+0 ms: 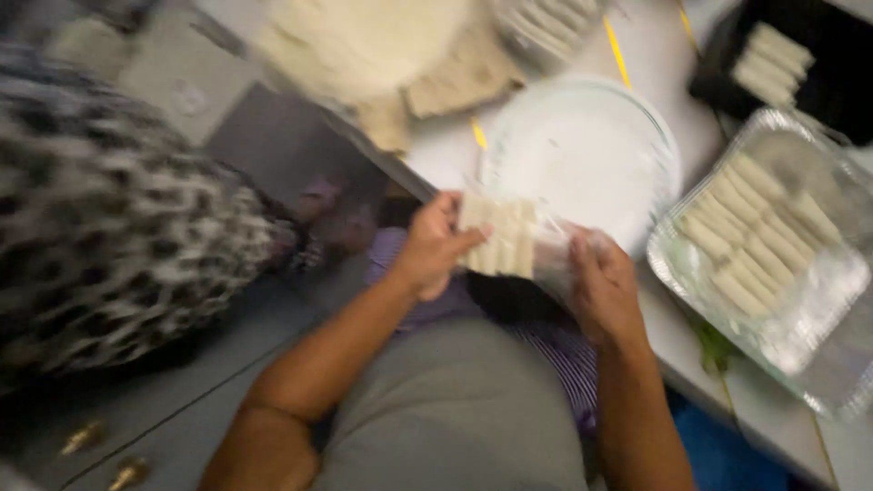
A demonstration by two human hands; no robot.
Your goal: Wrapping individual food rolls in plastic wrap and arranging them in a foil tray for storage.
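The left hand [432,245] is closed on one end of a clear plastic bag [523,241] of pale rolled pastries, thumb pressed across its front. The right hand [600,286] curls around the bag's other end, though blur hides exactly how its fingers close. The bag is held in the air just off the near edge of the counter [673,336]. Beyond it, on the counter, sits 1 white plate [591,150]. Toward the counter's right edge lies a foil tray [818,300] with rows of the same pale rolls.
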